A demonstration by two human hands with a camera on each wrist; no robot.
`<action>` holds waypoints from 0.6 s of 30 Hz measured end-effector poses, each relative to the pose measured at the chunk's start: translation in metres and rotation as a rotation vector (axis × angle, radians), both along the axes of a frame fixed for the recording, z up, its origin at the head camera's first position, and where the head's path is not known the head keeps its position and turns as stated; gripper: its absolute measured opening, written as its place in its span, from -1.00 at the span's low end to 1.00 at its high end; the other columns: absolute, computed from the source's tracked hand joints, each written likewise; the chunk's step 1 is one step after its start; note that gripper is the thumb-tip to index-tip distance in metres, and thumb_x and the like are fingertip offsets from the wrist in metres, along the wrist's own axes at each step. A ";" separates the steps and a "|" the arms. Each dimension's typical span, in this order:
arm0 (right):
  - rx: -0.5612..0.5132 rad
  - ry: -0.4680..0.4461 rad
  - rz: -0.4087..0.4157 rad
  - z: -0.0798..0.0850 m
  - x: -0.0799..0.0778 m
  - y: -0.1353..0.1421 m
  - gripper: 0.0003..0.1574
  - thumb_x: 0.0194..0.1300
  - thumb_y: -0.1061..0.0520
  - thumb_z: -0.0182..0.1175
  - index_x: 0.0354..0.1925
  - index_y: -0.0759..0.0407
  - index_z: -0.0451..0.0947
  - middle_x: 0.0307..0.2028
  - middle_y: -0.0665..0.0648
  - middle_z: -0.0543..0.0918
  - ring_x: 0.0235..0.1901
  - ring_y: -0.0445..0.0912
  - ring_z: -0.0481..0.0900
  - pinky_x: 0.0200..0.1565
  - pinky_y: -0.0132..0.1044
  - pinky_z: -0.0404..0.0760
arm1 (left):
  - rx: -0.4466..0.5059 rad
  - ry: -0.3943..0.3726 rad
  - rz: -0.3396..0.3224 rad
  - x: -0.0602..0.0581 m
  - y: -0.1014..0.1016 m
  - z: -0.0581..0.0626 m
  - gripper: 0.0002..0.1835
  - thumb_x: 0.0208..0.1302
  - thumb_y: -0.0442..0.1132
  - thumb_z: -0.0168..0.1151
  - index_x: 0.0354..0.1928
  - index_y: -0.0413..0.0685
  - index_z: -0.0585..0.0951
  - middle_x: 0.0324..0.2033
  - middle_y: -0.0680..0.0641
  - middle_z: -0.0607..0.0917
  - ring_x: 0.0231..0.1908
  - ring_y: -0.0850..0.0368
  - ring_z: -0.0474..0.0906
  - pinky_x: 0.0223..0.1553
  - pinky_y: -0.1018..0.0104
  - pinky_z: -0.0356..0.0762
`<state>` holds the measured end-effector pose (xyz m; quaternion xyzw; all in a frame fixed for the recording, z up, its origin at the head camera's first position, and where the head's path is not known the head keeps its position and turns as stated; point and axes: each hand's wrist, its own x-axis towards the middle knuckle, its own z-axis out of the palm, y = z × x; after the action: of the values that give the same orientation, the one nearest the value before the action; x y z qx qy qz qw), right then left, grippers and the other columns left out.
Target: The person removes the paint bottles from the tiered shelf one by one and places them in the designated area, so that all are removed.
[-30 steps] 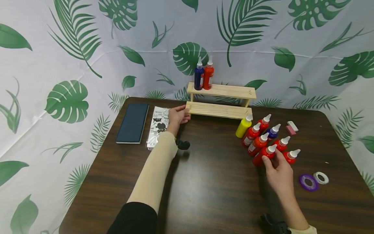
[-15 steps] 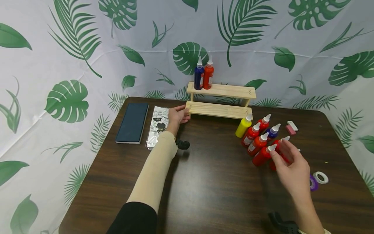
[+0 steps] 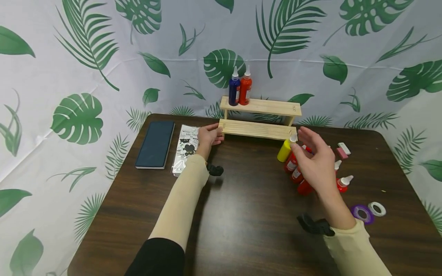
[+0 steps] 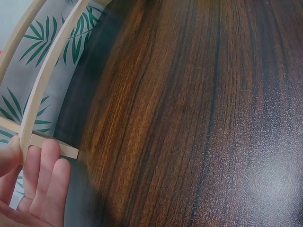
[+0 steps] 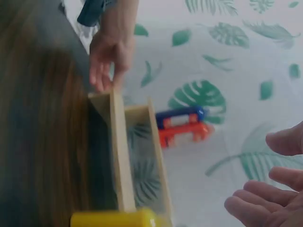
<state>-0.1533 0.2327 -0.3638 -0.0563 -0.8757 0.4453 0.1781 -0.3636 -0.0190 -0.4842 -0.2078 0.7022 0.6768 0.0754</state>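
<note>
My left hand [image 3: 209, 137] pinches the left end of a two-tier wooden shelf [image 3: 257, 129]; in the left wrist view its thumb and fingers [image 4: 47, 175] meet the lower board's end. On the upper tier stand a dark blue squeeze bottle [image 3: 234, 92] and an orange-red squeeze bottle [image 3: 245, 91]. My right hand [image 3: 315, 165] hovers with fingers extended over a cluster of red bottles [image 3: 304, 187], partly hiding them. Nearest its fingertips is a yellow squeeze bottle [image 3: 284, 151]. The right wrist view has nothing between thumb and fingers.
Left of the shelf lie a dark blue notebook [image 3: 155, 144] and a packaged ruler set [image 3: 185, 147]. To the right are a pink-and-white eraser [image 3: 343, 150], a purple tape roll [image 3: 362, 213] and a white tape roll [image 3: 377, 209]. Leaf-patterned cloth [image 3: 193, 34] hangs behind.
My right hand let go of a front red bottle, drew back to the right, then moved forward and left above the cluster toward the yellow bottle. My left hand stays at the shelf.
</note>
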 end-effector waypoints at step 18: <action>-0.066 -0.108 0.270 -0.016 -0.193 -0.044 -0.17 0.39 -0.04 0.11 0.47 0.13 0.03 0.37 0.25 0.27 0.33 0.12 0.28 0.33 -0.07 0.32 | 0.002 0.013 0.002 -0.001 0.000 -0.002 -0.71 0.17 -0.26 0.37 -0.04 0.06 0.71 -0.42 -0.14 0.76 -0.53 0.04 0.72 -0.60 0.30 0.67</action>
<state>-0.3459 0.1892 -0.3798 0.0321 -0.8684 0.4902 0.0671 -0.3641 -0.0187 -0.4867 -0.2040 0.7018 0.6789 0.0704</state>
